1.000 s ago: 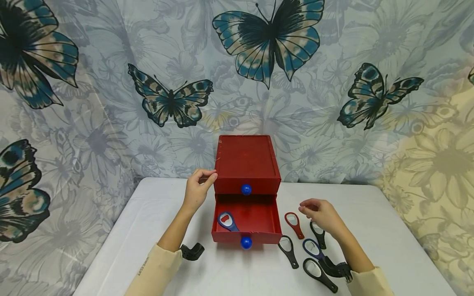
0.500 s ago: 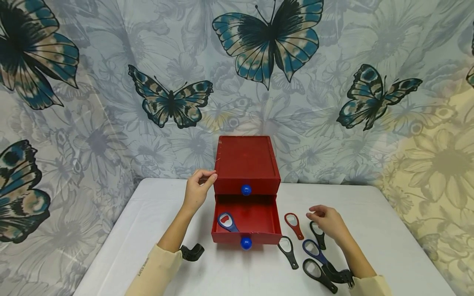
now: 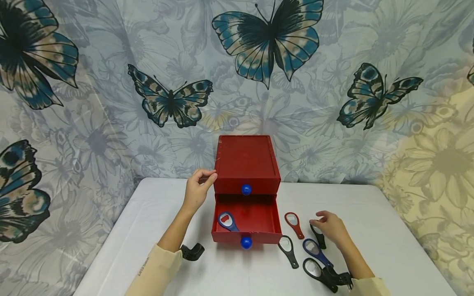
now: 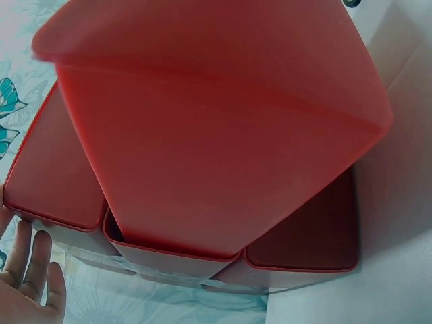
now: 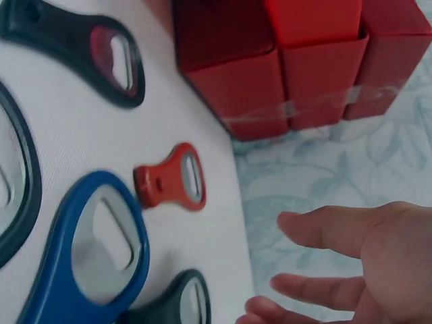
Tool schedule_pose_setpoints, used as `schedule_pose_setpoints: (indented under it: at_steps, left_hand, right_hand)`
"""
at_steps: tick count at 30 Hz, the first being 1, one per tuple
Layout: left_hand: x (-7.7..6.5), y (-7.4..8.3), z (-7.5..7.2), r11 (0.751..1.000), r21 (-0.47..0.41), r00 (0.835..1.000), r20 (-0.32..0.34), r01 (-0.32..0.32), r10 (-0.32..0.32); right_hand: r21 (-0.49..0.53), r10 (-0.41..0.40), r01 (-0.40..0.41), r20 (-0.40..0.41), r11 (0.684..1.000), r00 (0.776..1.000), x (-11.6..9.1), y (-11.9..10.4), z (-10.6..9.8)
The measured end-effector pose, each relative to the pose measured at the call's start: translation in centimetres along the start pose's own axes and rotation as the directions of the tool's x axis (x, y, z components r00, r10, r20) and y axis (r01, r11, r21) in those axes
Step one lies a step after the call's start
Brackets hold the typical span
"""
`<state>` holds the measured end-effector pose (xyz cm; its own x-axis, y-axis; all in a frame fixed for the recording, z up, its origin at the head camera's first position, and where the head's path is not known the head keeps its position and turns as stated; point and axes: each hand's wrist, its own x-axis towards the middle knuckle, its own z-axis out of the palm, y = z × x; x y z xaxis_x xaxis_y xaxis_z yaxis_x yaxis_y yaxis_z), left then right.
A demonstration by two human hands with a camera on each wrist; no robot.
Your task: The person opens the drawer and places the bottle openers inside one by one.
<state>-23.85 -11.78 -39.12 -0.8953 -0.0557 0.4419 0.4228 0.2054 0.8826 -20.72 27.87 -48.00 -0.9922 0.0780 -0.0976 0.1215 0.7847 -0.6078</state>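
Observation:
A red drawer cabinet (image 3: 246, 158) stands at the table's back, its lower drawer (image 3: 255, 216) pulled out with a blue bottle opener (image 3: 232, 226) inside. My left hand (image 3: 195, 192) rests its fingertips on the cabinet's upper left side; the left wrist view shows its fingers extended. My right hand (image 3: 332, 227) hovers over a black bottle opener (image 3: 321, 241), partly covering it. In the right wrist view that hand's thumb and fingers are apart with nothing between them. Nearby lie a red bottle opener (image 3: 299, 232) and a blue bottle opener (image 5: 57, 256).
A black bottle opener (image 3: 292, 260) lies by the drawer's right front corner. Another black bottle opener (image 3: 324, 280) lies nearest the front, beside the black right wrist camera (image 3: 340, 278). Behind the white table (image 3: 392, 246) hangs a butterfly-print cloth (image 3: 314, 156).
My right hand has moved right and toward the front of the table, from near the red bottle opener to over the black one. The left hand and the drawer have stayed put.

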Motion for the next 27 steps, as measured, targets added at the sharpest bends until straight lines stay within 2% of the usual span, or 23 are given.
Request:
schedule_pose_setpoints:
  at_steps: [11,12,16,21,27]
  left_hand:
    - [0.0,-0.3,0.1,1.000,0.004,1.000,-0.007,-0.003,0.003]
    - [0.1,-0.8,0.1,1.000,-0.003,1.000,-0.009,-0.008,0.008]
    - [0.2,-0.8,0.1,1.000,-0.012,1.000,-0.008,0.001,-0.001]
    - [-0.1,0.0,0.0,1.000,-0.003,1.000,-0.006,-0.009,0.009]
    - [-0.1,0.1,0.1,1.000,-0.001,1.000,-0.015,-0.015,0.015]
  right_hand:
    - [-0.177,0.056,-0.043,0.065,0.983,0.996,-0.5,1.2,0.7]
    - [-0.187,0.061,-0.048,0.063,0.981,0.996,-0.5,1.2,0.8]
    - [-0.221,0.062,-0.052,0.037,0.974,0.997,-0.7,1.3,1.4]
    - [-0.229,0.075,-0.076,-0.011,0.970,0.997,-0.8,1.3,2.1]
    - [-0.239,0.017,-0.027,-0.047,0.971,0.999,-0.9,1.4,2.4]
